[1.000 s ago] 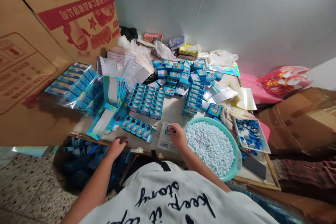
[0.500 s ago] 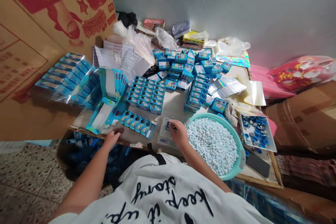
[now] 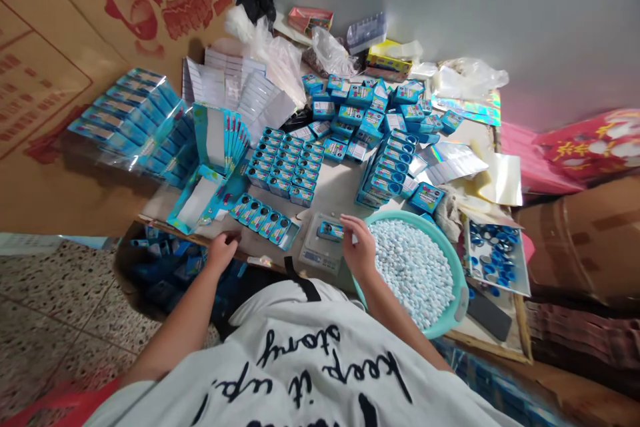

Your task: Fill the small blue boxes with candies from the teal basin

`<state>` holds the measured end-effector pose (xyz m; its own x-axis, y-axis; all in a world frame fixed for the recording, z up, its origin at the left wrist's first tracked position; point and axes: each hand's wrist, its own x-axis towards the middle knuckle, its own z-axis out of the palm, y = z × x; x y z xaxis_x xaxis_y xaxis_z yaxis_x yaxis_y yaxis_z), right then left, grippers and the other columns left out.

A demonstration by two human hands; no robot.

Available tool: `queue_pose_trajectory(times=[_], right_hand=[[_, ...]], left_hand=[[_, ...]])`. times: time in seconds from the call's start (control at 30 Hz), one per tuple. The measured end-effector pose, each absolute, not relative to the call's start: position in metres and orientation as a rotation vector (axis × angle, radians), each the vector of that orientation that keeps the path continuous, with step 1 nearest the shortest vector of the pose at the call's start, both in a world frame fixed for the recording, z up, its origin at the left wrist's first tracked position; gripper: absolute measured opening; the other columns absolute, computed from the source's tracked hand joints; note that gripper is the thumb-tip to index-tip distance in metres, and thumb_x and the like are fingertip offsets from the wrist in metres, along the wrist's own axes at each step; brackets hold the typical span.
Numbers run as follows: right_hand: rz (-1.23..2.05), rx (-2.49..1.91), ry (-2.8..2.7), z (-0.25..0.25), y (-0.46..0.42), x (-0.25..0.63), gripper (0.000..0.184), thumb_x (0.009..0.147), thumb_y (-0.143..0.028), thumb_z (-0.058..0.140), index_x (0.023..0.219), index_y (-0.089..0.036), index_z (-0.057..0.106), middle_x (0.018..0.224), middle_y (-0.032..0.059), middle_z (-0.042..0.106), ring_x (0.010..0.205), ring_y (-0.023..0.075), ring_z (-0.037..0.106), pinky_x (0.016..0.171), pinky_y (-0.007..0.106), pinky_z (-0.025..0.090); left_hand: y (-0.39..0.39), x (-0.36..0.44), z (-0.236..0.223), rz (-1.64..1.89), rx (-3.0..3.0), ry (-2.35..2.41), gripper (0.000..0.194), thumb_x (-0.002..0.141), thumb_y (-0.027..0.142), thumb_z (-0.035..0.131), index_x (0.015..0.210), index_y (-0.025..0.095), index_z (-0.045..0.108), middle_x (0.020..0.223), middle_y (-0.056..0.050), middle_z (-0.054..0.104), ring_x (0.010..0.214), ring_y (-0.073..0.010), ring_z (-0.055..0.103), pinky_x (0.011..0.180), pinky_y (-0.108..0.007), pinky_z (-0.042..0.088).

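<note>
My right hand (image 3: 359,245) is raised between a small digital scale (image 3: 313,257) and a turquoise basin (image 3: 457,280); its fingers are slightly bent and apart, with nothing visible in them. A small blue printed box (image 3: 330,231) lies on the scale's platform, just left of those fingertips. Small white and pale blue candies (image 3: 415,270) fill the basin. My left hand (image 3: 223,251) rests at the table's front edge, fingers loosely curled and holding nothing I can see. Just beyond it lies a blue tray (image 3: 287,237) with a row of small boxes with round windows.
Blue boxes with round windows stand in a block (image 3: 285,167) and in a stack (image 3: 387,170). Loose boxes (image 3: 360,110) are heaped behind. A white tray (image 3: 523,263) of blue caps and a dark phone (image 3: 490,312) lie right. A large carton (image 3: 45,80) rises at left.
My right hand has drawn back rightward from the scale and its fingers have parted; the blue box on the platform now shows. My left hand stays by the table edge. The camera view has shifted.
</note>
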<state>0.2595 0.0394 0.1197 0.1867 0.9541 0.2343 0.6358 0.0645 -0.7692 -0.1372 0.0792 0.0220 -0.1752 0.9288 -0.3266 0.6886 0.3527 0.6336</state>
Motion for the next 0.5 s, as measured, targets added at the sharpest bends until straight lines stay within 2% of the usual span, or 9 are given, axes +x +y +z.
queue_pose_trajectory(times=[0.07, 0.17, 0.27, 0.37, 0.5], right_hand=[[0.479, -1.825, -1.555, 0.122, 0.057, 0.278, 0.035, 0.091, -0.019, 0.039, 0.110, -0.019, 0.068, 0.112, 0.0106, 0.068, 0.105, 0.0215, 0.063, 0.092, 0.035, 0.050], [0.756, -2.112, -1.866, 0.119, 0.096, 0.300, 0.034, 0.088, -0.014, 0.046, 0.115, -0.016, 0.067, 0.106, 0.0090, 0.070, 0.098, 0.0208, 0.064, 0.087, 0.030, 0.049], [0.925, -2.145, -2.011, 0.105, 0.136, 0.305, 0.034, 0.085, -0.013, 0.056, 0.118, -0.017, 0.066, 0.106, 0.0080, 0.071, 0.098, 0.0207, 0.064, 0.087, 0.028, 0.048], [1.082, -2.158, -2.094, 0.084, 0.162, 0.296, 0.031, 0.088, -0.024, 0.064, 0.117, -0.016, 0.063, 0.107, 0.0078, 0.068, 0.094, 0.0187, 0.064, 0.084, 0.033, 0.052], [1.205, -2.185, -2.142, 0.056, 0.177, 0.282, 0.029, 0.094, -0.039, 0.058, 0.113, -0.017, 0.062, 0.111, 0.0063, 0.064, 0.092, 0.0164, 0.063, 0.081, 0.036, 0.056]], left_hand=[[0.076, -0.133, 0.021, 0.437, 1.474, 1.921, 0.036, 0.079, 0.043, 0.055, 0.100, 0.018, 0.070, 0.107, -0.009, 0.073, 0.105, -0.0252, 0.065, 0.096, -0.032, 0.049], [0.074, -0.130, 0.019, 0.413, 1.548, 1.929, 0.034, 0.081, 0.043, 0.053, 0.097, 0.018, 0.070, 0.105, -0.009, 0.072, 0.104, -0.0252, 0.065, 0.096, -0.033, 0.048], [0.074, -0.131, 0.018, 0.401, 1.562, 1.969, 0.035, 0.082, 0.044, 0.052, 0.096, 0.018, 0.070, 0.104, -0.010, 0.072, 0.105, -0.0258, 0.065, 0.097, -0.033, 0.048], [0.074, -0.132, 0.019, 0.406, 1.552, 1.966, 0.035, 0.081, 0.043, 0.052, 0.095, 0.017, 0.071, 0.102, -0.010, 0.073, 0.103, -0.0258, 0.065, 0.097, -0.033, 0.048], [0.074, -0.130, 0.021, 0.431, 1.551, 1.958, 0.033, 0.081, 0.041, 0.053, 0.094, 0.017, 0.072, 0.101, -0.009, 0.073, 0.101, -0.0251, 0.065, 0.095, -0.033, 0.049]])
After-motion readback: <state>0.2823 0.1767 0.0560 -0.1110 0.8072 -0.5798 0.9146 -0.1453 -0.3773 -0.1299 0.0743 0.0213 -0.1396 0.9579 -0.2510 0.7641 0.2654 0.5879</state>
